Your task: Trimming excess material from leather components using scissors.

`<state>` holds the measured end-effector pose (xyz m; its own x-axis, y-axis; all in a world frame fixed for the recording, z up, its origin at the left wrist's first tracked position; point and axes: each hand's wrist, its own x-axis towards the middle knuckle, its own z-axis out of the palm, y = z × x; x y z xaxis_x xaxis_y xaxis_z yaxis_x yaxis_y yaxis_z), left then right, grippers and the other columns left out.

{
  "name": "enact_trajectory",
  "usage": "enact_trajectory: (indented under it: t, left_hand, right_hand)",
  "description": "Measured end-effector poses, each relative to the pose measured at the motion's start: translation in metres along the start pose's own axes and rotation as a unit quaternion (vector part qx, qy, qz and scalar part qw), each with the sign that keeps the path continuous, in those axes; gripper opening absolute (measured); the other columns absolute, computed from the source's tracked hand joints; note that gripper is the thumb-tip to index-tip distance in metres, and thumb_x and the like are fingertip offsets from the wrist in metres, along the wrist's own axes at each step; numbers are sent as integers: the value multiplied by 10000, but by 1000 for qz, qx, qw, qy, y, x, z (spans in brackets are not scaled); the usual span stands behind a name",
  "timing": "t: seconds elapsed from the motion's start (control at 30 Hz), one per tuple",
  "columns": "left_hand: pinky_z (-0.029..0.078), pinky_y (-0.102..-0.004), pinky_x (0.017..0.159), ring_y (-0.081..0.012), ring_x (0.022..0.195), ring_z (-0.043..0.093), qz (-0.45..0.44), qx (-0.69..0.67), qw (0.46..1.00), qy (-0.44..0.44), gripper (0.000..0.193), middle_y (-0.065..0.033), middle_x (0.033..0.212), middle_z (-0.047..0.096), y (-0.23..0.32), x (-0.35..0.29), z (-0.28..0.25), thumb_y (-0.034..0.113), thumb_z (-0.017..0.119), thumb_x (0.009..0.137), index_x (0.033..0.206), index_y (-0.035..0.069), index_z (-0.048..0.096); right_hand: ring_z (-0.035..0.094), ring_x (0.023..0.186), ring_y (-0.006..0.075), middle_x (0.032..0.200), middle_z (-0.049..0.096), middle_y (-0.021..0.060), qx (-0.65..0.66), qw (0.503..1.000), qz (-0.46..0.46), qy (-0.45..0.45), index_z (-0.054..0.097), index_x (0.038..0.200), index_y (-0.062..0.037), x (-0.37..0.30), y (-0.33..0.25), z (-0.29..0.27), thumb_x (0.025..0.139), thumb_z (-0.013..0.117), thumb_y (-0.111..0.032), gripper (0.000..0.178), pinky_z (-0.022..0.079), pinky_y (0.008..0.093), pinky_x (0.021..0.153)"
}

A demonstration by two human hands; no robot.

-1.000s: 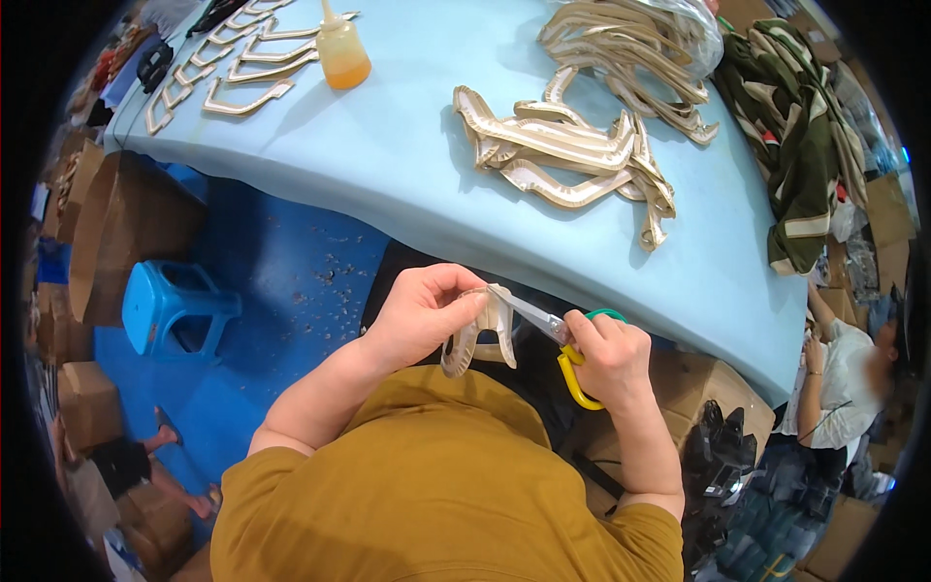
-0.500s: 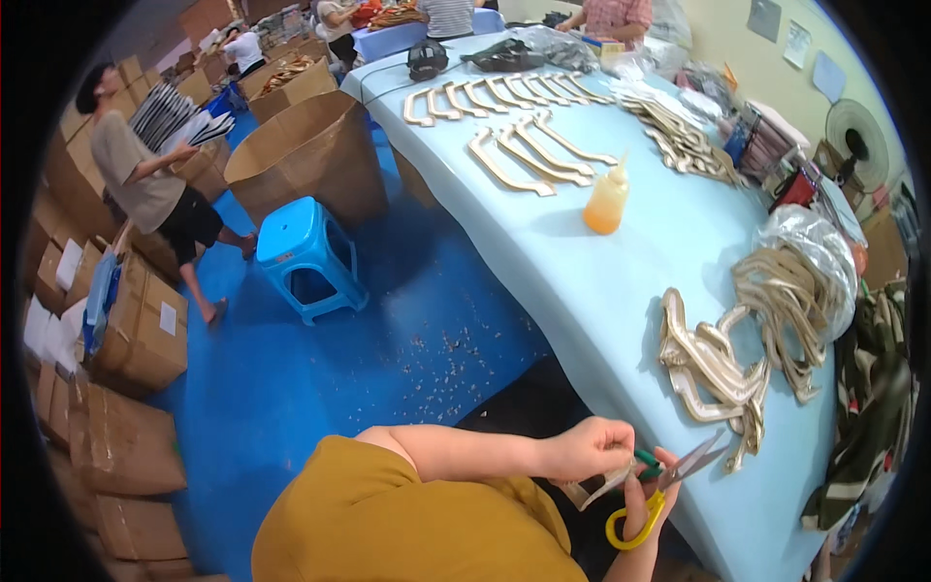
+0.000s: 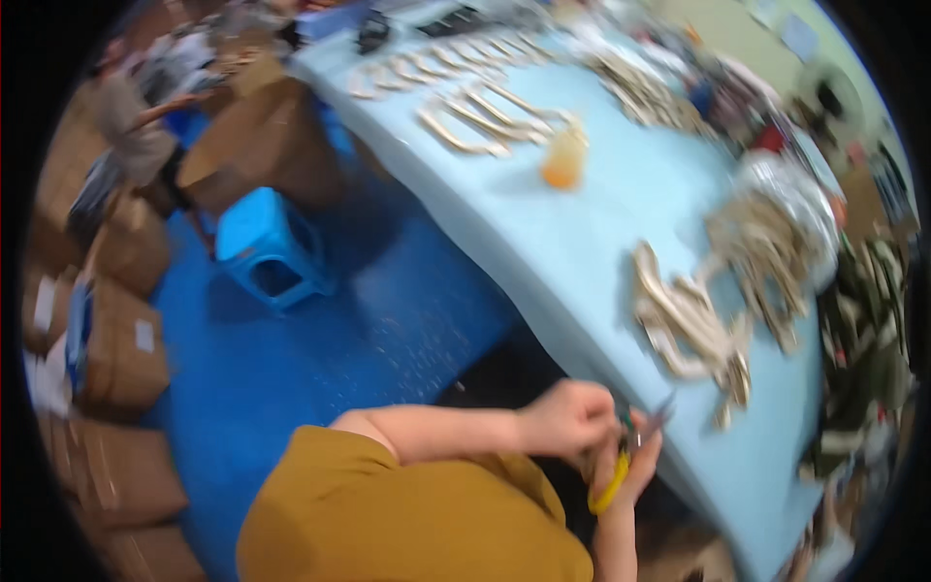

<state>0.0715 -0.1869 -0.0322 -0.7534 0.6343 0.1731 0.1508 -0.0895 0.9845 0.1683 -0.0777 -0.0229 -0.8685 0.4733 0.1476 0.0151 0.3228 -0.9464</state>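
Note:
The picture is blurred by motion. My right hand [image 3: 635, 470] is closed on a pair of scissors with a yellow handle [image 3: 609, 488] and a green part, at the table's near edge. Their metal blades [image 3: 658, 421] point up and to the right. Close against the scissors, my left hand [image 3: 572, 419] has its fingers curled shut; whatever is in them is hidden. Beyond my hands, a loose pile of cream-and-beige strips [image 3: 684, 325] lies on the table. A larger tangle of beige strips [image 3: 761, 252] lies behind it, beside clear plastic wrapping [image 3: 790, 199].
A squeeze bottle with orange liquid [image 3: 564, 160] stands on the light-blue table [image 3: 543, 252], near rows of bent strips [image 3: 475, 116]. To the left are a blue stool [image 3: 267, 242], a large open carton [image 3: 262, 150] and stacked boxes [image 3: 121, 466]. A person [image 3: 136, 126] stands among the cartons.
The whole view has shifted, so table and stool sit higher and further left. My hands have come closer together, and the pale strip that hung from my left hand no longer shows.

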Motion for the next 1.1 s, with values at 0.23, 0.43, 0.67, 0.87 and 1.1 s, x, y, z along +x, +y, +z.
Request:
enact_trajectory:
  t: [0.23,0.43,0.67,0.87,1.1]
  left_hand:
    - [449,-201,581,-60,660,542,-237,-281,927,-69,166,-16,779,591,5,-2,-24,111,604,838,965,6,579]
    - [438,-215,546,-110,591,532,36,71,996,38,189,-49,696,528,1,2,-7,-22,643,743,927,23,651]
    - [448,-268,489,-178,562,541,134,219,965,60,263,-70,686,529,-1,-1,2,-60,658,687,932,33,650]
    - [449,-280,479,-200,560,546,171,268,946,57,273,-69,672,524,-1,-3,3,-55,657,673,930,36,645]
    - [449,-278,491,-200,567,551,146,233,961,28,239,-79,691,528,0,-4,2,-52,645,689,920,12,639]
  right_hand:
    - [478,652,63,789,487,15,90,989,-113,-14,426,1126,-41,20,11,10,806,552,36,352,400,203,562]
    - [489,642,80,746,513,31,27,998,-49,11,447,1118,-26,22,13,-13,805,576,18,342,419,208,599]
    - [466,741,80,798,471,15,183,978,56,-87,452,1096,-20,22,-2,-10,813,530,27,297,399,219,675]
    - [462,757,86,825,470,25,214,970,73,-87,447,1104,-22,23,0,-8,814,515,31,303,408,223,688]
    - [468,763,90,834,463,34,265,951,118,-107,431,1123,-32,23,-3,-13,806,503,25,330,427,233,693]
